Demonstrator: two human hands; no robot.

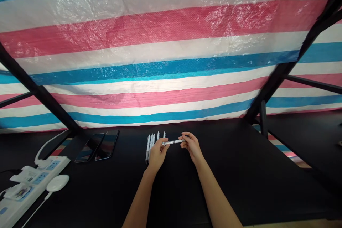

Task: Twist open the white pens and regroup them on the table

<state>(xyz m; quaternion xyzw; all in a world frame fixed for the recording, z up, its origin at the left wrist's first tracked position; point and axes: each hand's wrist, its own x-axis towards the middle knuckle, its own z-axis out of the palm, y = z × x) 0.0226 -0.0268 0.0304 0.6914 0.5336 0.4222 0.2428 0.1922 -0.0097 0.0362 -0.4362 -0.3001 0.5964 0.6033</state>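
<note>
A white pen lies level between my two hands, just above the black table. My left hand pinches its left end, and the fingers of my right hand close on its darker right end. Several white pens rest side by side on the table, to the left of my left hand and partly behind it. The tips of two more pens show beyond my left fingers; their lower parts are hidden.
Two dark phones lie on the left of the table. Nearer the left edge are a white power strip with plugs and a round white charger with its cable. Black frame bars and a striped sheet stand behind.
</note>
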